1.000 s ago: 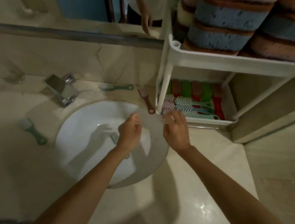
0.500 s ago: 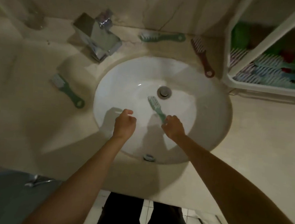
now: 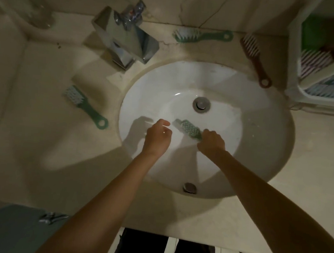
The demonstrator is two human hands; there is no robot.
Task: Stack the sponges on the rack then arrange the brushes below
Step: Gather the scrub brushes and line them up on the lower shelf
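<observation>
Jutting up-left from the grip of right hand [image 3: 211,143] — green brush [image 3: 188,128].

Dim light — beige stone counter [image 3: 40,156], white basin [image 3: 261,133], chrome tap [image 3: 125,41].

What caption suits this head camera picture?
Right hand grips a green brush over the sink, left hand empty beside it.

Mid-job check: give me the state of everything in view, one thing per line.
Right grip: holds sink brush by its handle.
Left grip: loosely curled, empty.
Wall brush: lying on counter.
Brown brush: lying on counter.
Left green brush: lying on counter.
Rack: lower tray holds brushes.
Tap: no water running.
</observation>
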